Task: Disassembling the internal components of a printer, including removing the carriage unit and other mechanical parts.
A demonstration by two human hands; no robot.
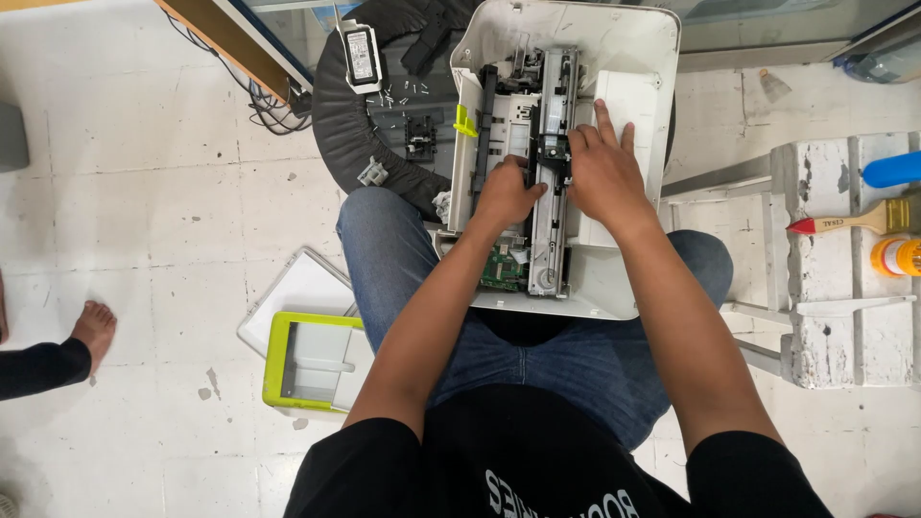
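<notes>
Nearest the camera, on the floor left of the person's knees, there's a lime-green framed tray (288, 357) lying partly over a white scanner lid (299, 288). The opened-up white printer (614, 58) sits across the person's lap in jeans, green circuit board (501, 267) showing at its near end. Left hand (506, 193) is curled shut, gripping the black carriage part (551, 152) on the metal rail (549, 230). Right hand (602, 171) is pressed on it too, fingers bent, index finger stretched out over the white shell. Further off to the left, loose screws (403, 94) are scattered on a dark round stool (336, 115). On the right, a red-tipped paintbrush (849, 221) lies on a white stepladder (825, 288).
</notes>
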